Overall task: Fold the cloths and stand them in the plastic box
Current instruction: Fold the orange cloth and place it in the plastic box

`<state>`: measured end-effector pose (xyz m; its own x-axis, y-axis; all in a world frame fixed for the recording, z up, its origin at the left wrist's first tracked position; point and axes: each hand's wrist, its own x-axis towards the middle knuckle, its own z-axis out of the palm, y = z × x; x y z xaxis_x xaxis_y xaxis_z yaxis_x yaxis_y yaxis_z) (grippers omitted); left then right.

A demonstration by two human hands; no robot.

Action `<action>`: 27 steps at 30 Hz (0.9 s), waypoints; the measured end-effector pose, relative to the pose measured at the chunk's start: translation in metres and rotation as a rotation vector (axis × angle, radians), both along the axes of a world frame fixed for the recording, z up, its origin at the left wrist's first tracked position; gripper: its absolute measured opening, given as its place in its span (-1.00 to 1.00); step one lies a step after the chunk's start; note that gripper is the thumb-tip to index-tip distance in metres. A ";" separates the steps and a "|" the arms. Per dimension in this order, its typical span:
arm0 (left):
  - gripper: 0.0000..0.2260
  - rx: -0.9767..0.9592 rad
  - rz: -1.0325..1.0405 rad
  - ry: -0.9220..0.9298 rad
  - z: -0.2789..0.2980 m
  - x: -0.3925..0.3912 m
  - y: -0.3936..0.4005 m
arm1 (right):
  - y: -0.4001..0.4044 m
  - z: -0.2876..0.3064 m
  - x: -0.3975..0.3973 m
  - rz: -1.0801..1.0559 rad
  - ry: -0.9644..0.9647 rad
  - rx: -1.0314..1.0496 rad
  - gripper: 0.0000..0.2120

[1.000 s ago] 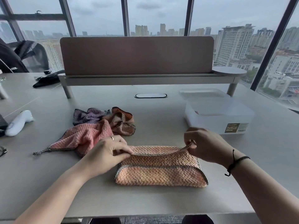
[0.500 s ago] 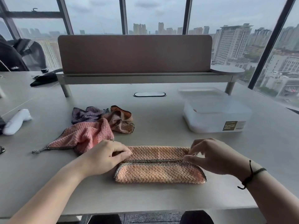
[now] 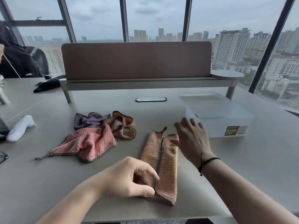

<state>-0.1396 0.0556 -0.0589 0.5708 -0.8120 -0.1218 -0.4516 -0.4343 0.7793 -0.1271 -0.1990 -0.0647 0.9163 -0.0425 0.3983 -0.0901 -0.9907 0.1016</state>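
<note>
A folded orange cloth lies as a narrow strip on the desk, its long side running away from me. My left hand pinches its near end between thumb and fingers. My right hand lies with straight spread fingers at the strip's far right edge. The translucent plastic box, labelled on its front, stands at the right behind my right hand. A pink cloth, a brown cloth and a purple cloth lie crumpled at the left.
The box's lid lies flat behind the box. A brown divider panel on a shelf crosses the back of the desk. A white handheld device lies at the left edge. Dark items sit at the back left.
The folded orange strip has been turned from crosswise to pointing away from me. My left hand moved to its near end and my right hand moved up to its far end, fingers now spread.
</note>
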 end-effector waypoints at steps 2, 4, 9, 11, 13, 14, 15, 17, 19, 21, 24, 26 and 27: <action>-0.80 -0.132 -0.022 0.233 -0.002 -0.001 -0.002 | 0.003 -0.003 0.000 0.008 -0.141 0.121 -0.68; -0.85 -0.286 0.034 0.261 -0.006 0.006 -0.003 | 0.005 -0.008 -0.005 0.067 -0.124 0.281 -0.70; -0.69 -0.114 0.187 -0.417 -0.020 0.043 -0.015 | 0.010 -0.028 -0.028 0.232 0.372 0.331 -0.06; -0.45 0.168 0.066 -0.580 -0.025 0.054 -0.022 | 0.009 -0.033 -0.030 0.245 0.419 0.293 -0.02; -0.31 0.343 -0.002 -0.616 -0.030 0.059 -0.029 | 0.005 -0.036 -0.026 0.252 0.442 0.267 0.00; -0.29 0.393 -0.009 -0.607 -0.032 0.059 -0.032 | 0.003 -0.036 -0.022 0.254 0.460 0.259 0.02; -0.28 0.425 -0.003 -0.599 -0.033 0.059 -0.035 | 0.000 -0.035 -0.017 0.254 0.479 0.255 0.03; -0.27 0.463 0.029 -0.606 -0.034 0.061 -0.038 | -0.007 -0.033 -0.008 0.262 0.513 0.262 0.03; -0.27 0.473 0.070 -0.631 -0.036 0.066 -0.041 | -0.011 -0.032 0.000 0.274 0.499 0.302 0.02; -0.26 0.476 0.103 -0.635 -0.040 0.073 -0.045 | -0.014 -0.034 0.004 0.283 0.409 0.373 -0.03; -0.24 0.445 0.159 -0.632 -0.045 0.083 -0.047 | -0.017 -0.037 0.001 0.318 0.277 0.491 -0.24; -0.25 0.354 0.199 -0.627 -0.046 0.086 -0.045 | -0.019 -0.037 -0.010 0.357 0.256 0.572 -0.38; -0.27 0.276 0.220 -0.623 -0.046 0.086 -0.043 | -0.020 -0.038 -0.018 0.373 0.262 0.578 -0.42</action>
